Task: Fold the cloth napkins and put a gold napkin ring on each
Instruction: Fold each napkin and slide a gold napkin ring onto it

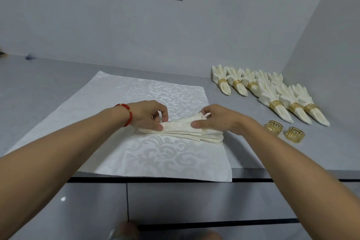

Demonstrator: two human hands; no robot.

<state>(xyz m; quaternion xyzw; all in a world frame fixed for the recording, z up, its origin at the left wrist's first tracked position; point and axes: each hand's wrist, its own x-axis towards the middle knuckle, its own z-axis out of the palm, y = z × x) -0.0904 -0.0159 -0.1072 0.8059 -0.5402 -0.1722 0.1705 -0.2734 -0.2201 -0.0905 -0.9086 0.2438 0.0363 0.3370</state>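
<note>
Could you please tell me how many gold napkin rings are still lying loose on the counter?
2. One loose ring lies just right of the right hand; the other loose ring sits beside it, further right. Both lie in front of the finished napkins, whose rings are already on.

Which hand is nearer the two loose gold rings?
Right. The right hand holds the napkin just left of the loose gold rings; the left hand grips its far end.
</note>
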